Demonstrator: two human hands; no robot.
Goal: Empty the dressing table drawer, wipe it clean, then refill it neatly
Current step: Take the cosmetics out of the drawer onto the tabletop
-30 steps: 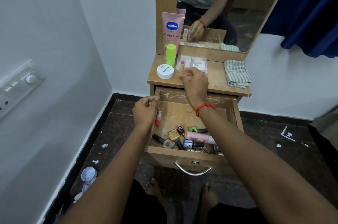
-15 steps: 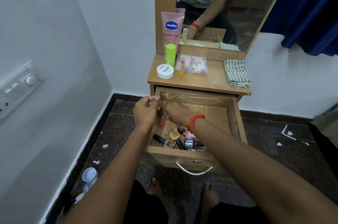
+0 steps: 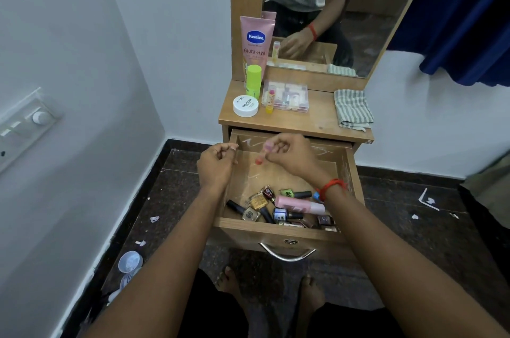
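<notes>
The wooden drawer (image 3: 278, 232) of the dressing table stands pulled out. Several nail polish bottles (image 3: 258, 203) and a pink tube (image 3: 299, 204) lie along its front; the back half is bare and marked with white streaks. My right hand (image 3: 292, 154) hovers over the back left of the drawer, pinching a small stick with a red end (image 3: 260, 155), blurred by motion. My left hand (image 3: 216, 165) hangs at the drawer's left edge, fingers curled with nothing seen in them.
On the tabletop (image 3: 311, 122) stand a Vaseline tube (image 3: 256, 42), a green stick (image 3: 253, 81), a white jar (image 3: 245, 105), a clear box (image 3: 288, 96), a yellow lip balm (image 3: 270, 101) and a folded striped cloth (image 3: 353, 108). A wall is close on the left. Cups (image 3: 129, 261) and scraps litter the floor.
My right hand came back from the tabletop, leaving the yellow lip balm there, and took the red-ended stick from my left hand, which now holds nothing.
</notes>
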